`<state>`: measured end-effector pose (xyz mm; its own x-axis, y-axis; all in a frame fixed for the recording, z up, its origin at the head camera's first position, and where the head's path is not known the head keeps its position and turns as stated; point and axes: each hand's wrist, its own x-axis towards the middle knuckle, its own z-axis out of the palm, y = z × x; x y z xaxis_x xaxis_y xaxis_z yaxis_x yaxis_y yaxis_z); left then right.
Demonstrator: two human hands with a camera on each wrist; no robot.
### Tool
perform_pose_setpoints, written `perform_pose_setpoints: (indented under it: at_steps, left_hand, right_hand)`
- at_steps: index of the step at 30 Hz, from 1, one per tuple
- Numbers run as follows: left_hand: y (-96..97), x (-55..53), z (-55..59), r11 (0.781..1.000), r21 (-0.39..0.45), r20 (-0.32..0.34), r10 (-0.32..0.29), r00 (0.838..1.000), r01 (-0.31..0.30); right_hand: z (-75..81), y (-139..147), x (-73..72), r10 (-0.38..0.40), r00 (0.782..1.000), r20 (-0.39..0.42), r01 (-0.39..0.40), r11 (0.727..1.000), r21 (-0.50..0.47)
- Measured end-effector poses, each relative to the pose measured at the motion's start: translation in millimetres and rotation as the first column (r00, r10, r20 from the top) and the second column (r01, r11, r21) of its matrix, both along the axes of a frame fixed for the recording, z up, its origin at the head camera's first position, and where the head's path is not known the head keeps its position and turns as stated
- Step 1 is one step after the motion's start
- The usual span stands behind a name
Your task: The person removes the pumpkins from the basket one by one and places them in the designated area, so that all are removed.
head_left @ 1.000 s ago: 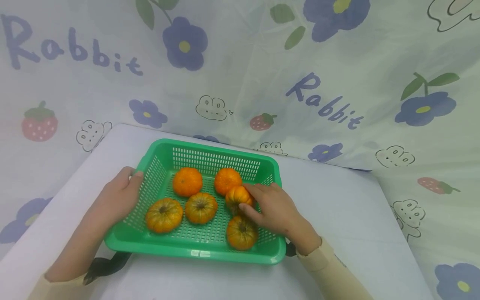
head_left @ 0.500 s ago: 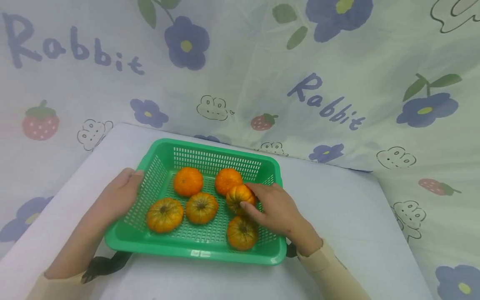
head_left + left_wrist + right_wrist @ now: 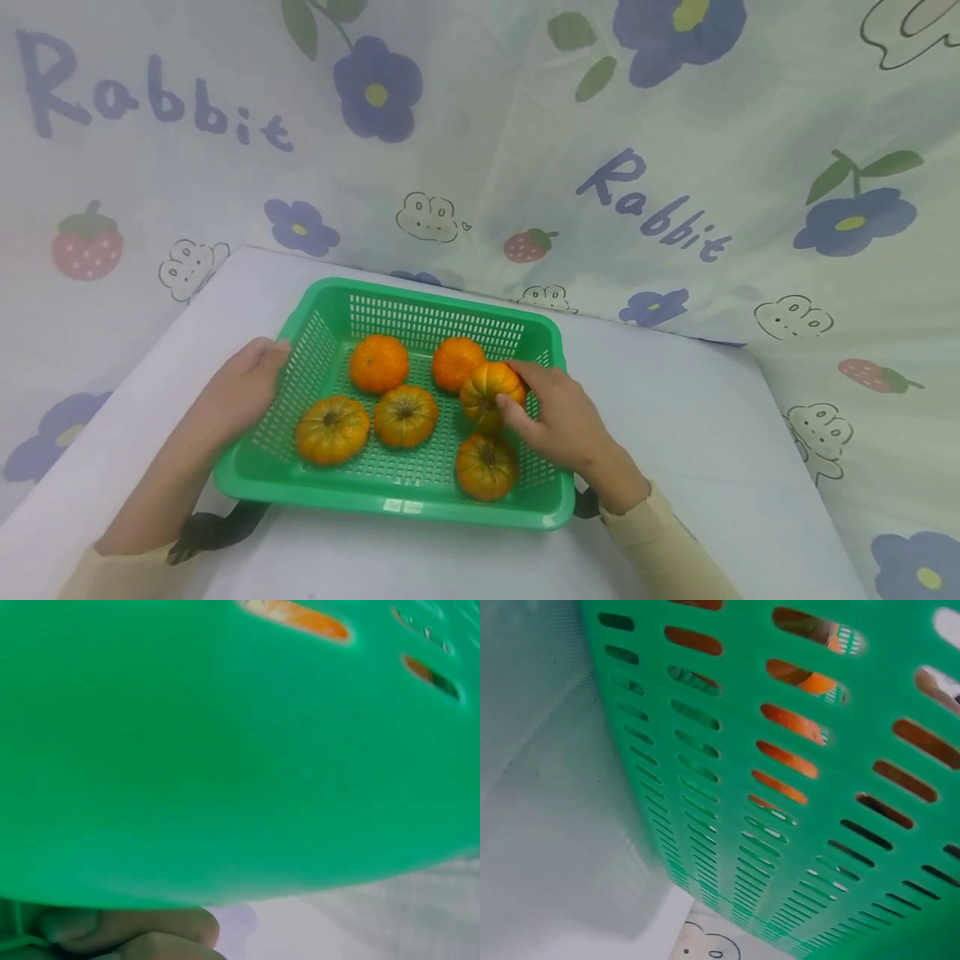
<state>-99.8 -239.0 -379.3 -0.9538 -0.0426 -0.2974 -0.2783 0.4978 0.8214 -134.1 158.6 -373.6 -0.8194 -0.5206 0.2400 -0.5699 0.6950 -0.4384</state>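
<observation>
- The patterned cloth (image 3: pixel 480 158) is like a wall behind the basket. It has blue flowers, strawberries, bunny faces and the word "Rabbit" 2 times.
- The white table (image 3: pixel 660 417) is under the basket and pokes out past its left, right and near sides.
- The green basket (image 3: pixel 322 495) has lots of little holes. All 6 pumpkins I can see are inside its walls.
- The left hand (image 3: pixel 242 387) holds the basket's left rim, with fingers tucked under it.
- The right hand (image 3: pixel 562 417) reaches over the basket's right side and pinches 1 pumpkin.
- That held pumpkin (image 3: pixel 485 390) is near the basket's right wall. I can't tell if it is off the basket's floor.
- So 1 pumpkin is in hand and 5 are left lying free: front-left pumpkin (image 3: pixel 332 431), middle pumpkin (image 3: pixel 406 417), front-right pumpkin (image 3: pixel 486 471), back-left pumpkin (image 3: pixel 378 364) and back-right pumpkin (image 3: pixel 453 360) of the basket.
</observation>
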Motion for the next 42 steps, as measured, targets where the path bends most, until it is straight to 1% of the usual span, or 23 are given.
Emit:
perform_pose_setpoints:
  at_steps: [4,7,9,12,16,18,21,23,26,30,33,37,40,42]
  left_hand:
    - [1.3,-0.2,-0.2,0.999,-0.041,-0.01,0.001,1.0,-0.001]
    - [1.9,-0.5,-0.3,0.999,-0.04,-0.013,0.002,1.0,-0.002]
    - [1.8,-0.3,-0.2,1.0,-0.029,-0.009,0.003,1.0,-0.003]
    - [0.9,0.7,0.3,1.0,-0.022,0.005,0.0,1.0,0.0]
    - [0.4,1.2,0.8,1.0,-0.022,0.018,-0.004,1.0,0.005]
    - [0.6,1.1,1.1,1.0,-0.03,0.015,-0.008,1.0,0.008]
    - [1.6,0.7,1.2,0.999,-0.047,0.008,-0.017,1.0,0.017]
    - [2.4,0.4,1.1,0.998,-0.064,-0.002,-0.023,1.0,0.023]
    - [3.4,0.6,1.4,0.995,-0.091,-0.012,-0.028,1.0,0.027]
    - [4.6,1.4,3.4,0.987,-0.156,-0.014,-0.032,0.999,0.029]
    - [6.4,1.5,5.7,0.98,-0.195,-0.014,-0.037,0.999,0.034]
    - [9.0,2.0,9.1,0.979,-0.202,-0.011,-0.037,0.999,0.034]
    - [9.9,2.8,11.0,0.981,-0.19,-0.006,-0.031,1.0,0.029]
    - [9.7,3.0,11.3,0.982,-0.185,-0.008,-0.027,1.0,0.026]
  right_hand:
    - [4.9,3.9,2.8,-0.032,0.997,-0.073,0.03,0.999,-0.028]
    - [10.4,10.0,3.7,-0.061,0.992,-0.115,0.054,0.997,-0.063]
    - [15.2,15.2,4.2,-0.076,0.99,-0.117,0.066,0.994,-0.091]
    - [23.2,22.6,6.2,-0.098,0.992,-0.081,0.088,0.988,-0.126]
    - [30.8,34.3,8.3,-0.148,0.989,-0.008,0.145,0.977,-0.159]
    - [32.8,41.8,7.6,-0.181,0.983,0.025,0.182,0.967,-0.178]
    - [34.6,54.4,6.3,-0.229,0.97,0.081,0.241,0.945,-0.222]
    - [34.7,62.2,5.3,-0.268,0.956,0.117,0.289,0.928,-0.237]
    - [34.1,71.9,3.8,-0.333,0.931,0.149,0.362,0.899,-0.247]
    - [31.8,81.3,0.9,-0.428,0.891,0.154,0.454,0.859,-0.239]
    - [30.0,88.6,-0.7,-0.49,0.856,0.164,0.516,0.823,-0.238]
    - [27.8,97.5,-2.5,-0.544,0.815,0.2,0.579,0.783,-0.229]
    - [24.1,103.0,-5.8,-0.567,0.791,0.232,0.61,0.76,-0.223]
    - [20.0,106.6,-9.2,-0.582,0.771,0.258,0.634,0.738,-0.232]
